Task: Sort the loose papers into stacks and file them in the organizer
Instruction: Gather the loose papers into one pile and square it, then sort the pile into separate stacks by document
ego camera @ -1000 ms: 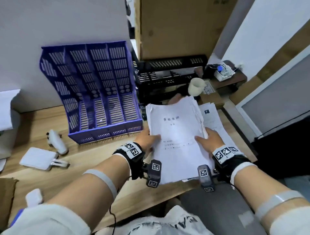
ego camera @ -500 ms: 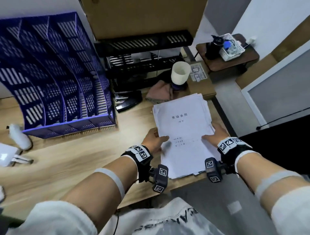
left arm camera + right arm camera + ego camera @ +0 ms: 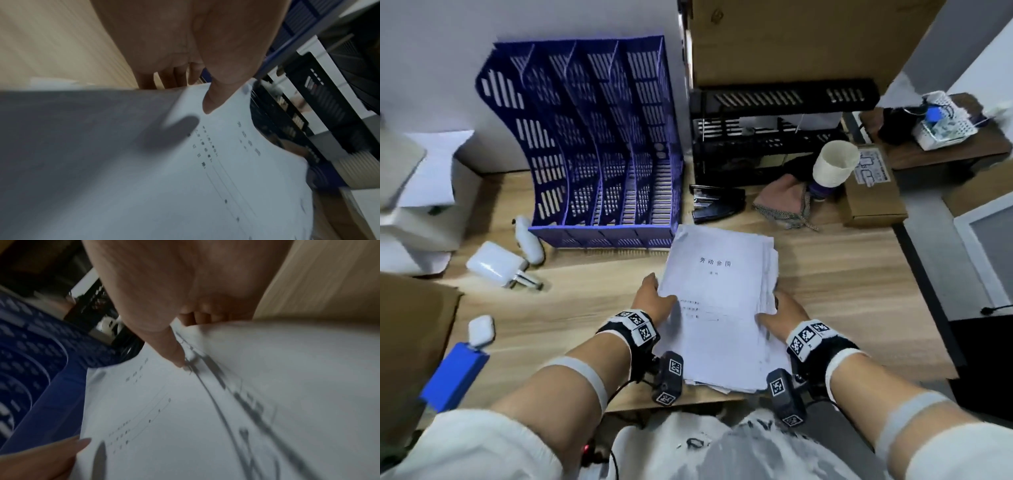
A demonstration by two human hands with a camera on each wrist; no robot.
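Observation:
A thick stack of white printed papers (image 3: 719, 301) is held over the wooden desk (image 3: 859, 291), its far edge close to the blue organizer's front corner. My left hand (image 3: 654, 301) grips its left edge, thumb on top and fingers underneath, as the left wrist view shows with the thumb (image 3: 218, 97) on the papers (image 3: 185, 186). My right hand (image 3: 780, 315) grips the right edge the same way; its thumb (image 3: 172, 352) lies on the top sheet (image 3: 185, 426). The blue slotted organizer (image 3: 599, 137) stands at the back left, its slots holding nothing.
A black stapler (image 3: 715, 205), a pinkish cloth (image 3: 784, 198) and a white cup (image 3: 832, 164) lie behind the papers by a black rack (image 3: 774, 137). White gadgets (image 3: 496, 263) and a blue box (image 3: 453, 373) sit at the left. The desk's front edge is under my wrists.
The stack came off the right corner of the desk and moved left toward the organizer, both hands still gripping it. My head turned back left, bringing the whole organizer into view.

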